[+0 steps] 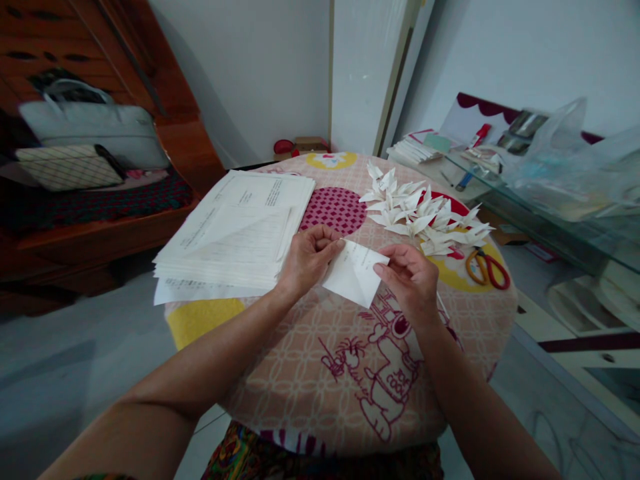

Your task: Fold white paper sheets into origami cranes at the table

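Note:
A small folded sheet of white paper (356, 275) is held between my two hands, just above the patterned tablecloth. My left hand (313, 257) pinches its upper left edge between thumb and fingers. On the other side, my right hand (411, 275) grips the upper right corner. Faint print and a crease show on the paper. To the left lies a thick stack of printed sheets (235, 233), the top one partly folded over. Several folded paper cranes (415, 207) lie in a heap beyond my right hand.
Scissors (487, 268) with orange and red handles lie at the table's right edge. A glass-topped stand (540, 207) at the right bears a plastic bag (555, 157), papers (415, 147) and a red marker (481, 135). On the left, a wooden bench (185, 133) holds a grey handbag (105, 127).

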A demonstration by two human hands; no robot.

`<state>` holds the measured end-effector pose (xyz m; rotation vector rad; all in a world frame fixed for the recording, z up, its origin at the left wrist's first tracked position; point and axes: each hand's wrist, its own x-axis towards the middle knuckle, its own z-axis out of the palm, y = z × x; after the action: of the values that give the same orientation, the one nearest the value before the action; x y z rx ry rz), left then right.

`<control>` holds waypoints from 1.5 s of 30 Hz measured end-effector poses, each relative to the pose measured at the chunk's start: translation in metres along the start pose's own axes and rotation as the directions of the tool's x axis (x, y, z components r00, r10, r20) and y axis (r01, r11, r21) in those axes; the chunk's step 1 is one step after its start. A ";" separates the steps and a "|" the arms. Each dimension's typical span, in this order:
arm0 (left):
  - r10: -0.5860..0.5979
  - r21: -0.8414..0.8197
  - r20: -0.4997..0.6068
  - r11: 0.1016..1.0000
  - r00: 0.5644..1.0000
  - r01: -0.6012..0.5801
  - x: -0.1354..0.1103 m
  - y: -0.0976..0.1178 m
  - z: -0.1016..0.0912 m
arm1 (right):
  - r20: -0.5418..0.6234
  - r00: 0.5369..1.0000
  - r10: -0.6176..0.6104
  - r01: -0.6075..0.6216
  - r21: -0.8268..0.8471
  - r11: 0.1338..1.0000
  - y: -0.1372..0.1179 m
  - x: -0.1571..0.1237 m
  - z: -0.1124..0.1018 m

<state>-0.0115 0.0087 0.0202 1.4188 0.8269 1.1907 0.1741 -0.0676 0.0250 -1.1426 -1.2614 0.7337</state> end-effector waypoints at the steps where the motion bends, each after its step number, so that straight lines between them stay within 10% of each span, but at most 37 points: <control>1: -0.017 -0.014 0.002 1.000 1.000 0.017 0.000 -0.001 0.000 | -0.008 1.000 0.009 -0.009 0.004 1.000 0.000 0.001 -0.001; 9: -0.172 -0.075 0.069 0.981 0.983 0.177 0.005 -0.009 -0.001 | -0.009 0.972 0.233 -0.231 0.104 0.967 0.008 0.006 -0.005; 18: -0.226 0.344 0.151 0.925 0.962 0.163 0.019 -0.040 -0.005 | 0.085 0.788 0.610 -0.606 -0.068 0.793 0.019 0.013 -0.005; 26: 0.135 0.575 0.339 0.753 0.931 -0.319 0.018 -0.042 -0.006 | 0.025 0.876 0.483 -0.435 -0.396 0.809 0.031 0.008 -0.003; 36: 0.047 0.309 0.698 0.880 0.715 -0.359 0.025 -0.027 -0.039 | 0.031 0.966 0.258 -0.182 -0.627 0.757 0.033 0.004 0.001; 45: 0.128 0.396 0.719 0.733 0.683 -0.554 0.009 -0.025 -0.035 | 0.069 0.988 0.136 -0.042 -0.736 0.676 0.034 0.003 0.003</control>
<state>-0.0398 0.0324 -0.0041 2.4388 0.4068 0.5929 0.1769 -0.0536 -0.0063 -1.8497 -1.6828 0.3442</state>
